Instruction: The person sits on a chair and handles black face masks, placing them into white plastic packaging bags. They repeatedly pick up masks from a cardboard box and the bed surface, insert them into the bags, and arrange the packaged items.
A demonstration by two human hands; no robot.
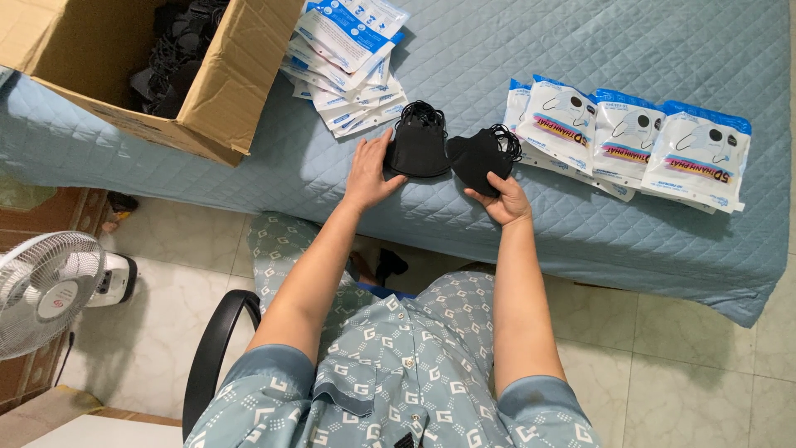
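Two small stacks of black face masks lie side by side on the blue quilted bed [580, 50]. My left hand [369, 172] rests flat against the left stack [420, 143], fingers on its edge. My right hand [502, 197] grips the lower edge of the right stack [481, 156], whose ear loops curl at the top. Both arms reach forward from my patterned shirt.
An open cardboard box [211, 99] with more black masks stands at the back left. A pile of empty white and blue pouches [348, 58] lies beside it. Filled pouches [630, 137] overlap in a row on the right. A white fan [46, 286] and a black chair arm [211, 348] are on the tiled floor.
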